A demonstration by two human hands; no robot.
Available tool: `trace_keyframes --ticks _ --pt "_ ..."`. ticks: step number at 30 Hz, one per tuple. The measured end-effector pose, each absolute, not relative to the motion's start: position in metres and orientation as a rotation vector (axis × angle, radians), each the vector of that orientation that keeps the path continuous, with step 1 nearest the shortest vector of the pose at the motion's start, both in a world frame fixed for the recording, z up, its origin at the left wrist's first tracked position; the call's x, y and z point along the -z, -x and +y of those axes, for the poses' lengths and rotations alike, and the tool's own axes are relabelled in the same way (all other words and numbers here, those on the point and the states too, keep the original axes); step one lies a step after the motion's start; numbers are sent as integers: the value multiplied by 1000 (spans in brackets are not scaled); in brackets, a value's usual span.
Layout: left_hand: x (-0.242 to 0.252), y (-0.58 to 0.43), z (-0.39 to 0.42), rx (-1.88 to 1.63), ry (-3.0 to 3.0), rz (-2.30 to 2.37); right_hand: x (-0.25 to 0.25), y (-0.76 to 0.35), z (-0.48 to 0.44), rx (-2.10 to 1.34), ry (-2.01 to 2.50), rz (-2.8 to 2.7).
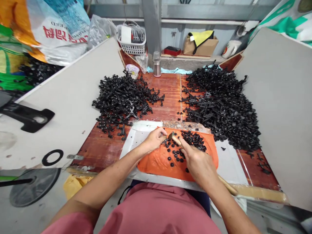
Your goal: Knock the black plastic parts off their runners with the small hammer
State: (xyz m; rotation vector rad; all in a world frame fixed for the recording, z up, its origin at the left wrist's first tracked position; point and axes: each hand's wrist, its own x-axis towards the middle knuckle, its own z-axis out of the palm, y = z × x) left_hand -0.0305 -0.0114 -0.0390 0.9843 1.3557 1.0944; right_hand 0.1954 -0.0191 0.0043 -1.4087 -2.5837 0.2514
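My right hand [198, 162] is wrapped round the wooden handle of a hammer [175, 139], whose small dark head is over the far part of an orange mat [156, 164]. Close to the hammer head, my left hand [154, 139] has its fingers pinched together at a small dark part; the fingers mostly hide it. Small round black parts [172, 155] lie scattered on the mat between my hands. Behind my right hand is a denser heap of black pieces [196, 140]. The mat rests in a white tray [129, 139] with a stone strip [185, 125] at its far edge.
Large piles of black plastic parts stand at left [122, 97] and right [221, 104] on the reddish wooden table [168, 87]. Pale boards [275, 97] wall both sides. Behind are a metal shaker-like container [157, 66], a white basket [131, 40] and a cardboard box [201, 45].
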Motion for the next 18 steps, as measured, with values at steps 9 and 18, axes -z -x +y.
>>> trace_keyframes --ticks 9,18 --pt "43 31 -8 -1070 -1082 1449 1 -197 -21 -244 1372 -2605" --pt "29 35 -18 -1115 -769 1248 6 -199 -21 -533 1339 -2323"
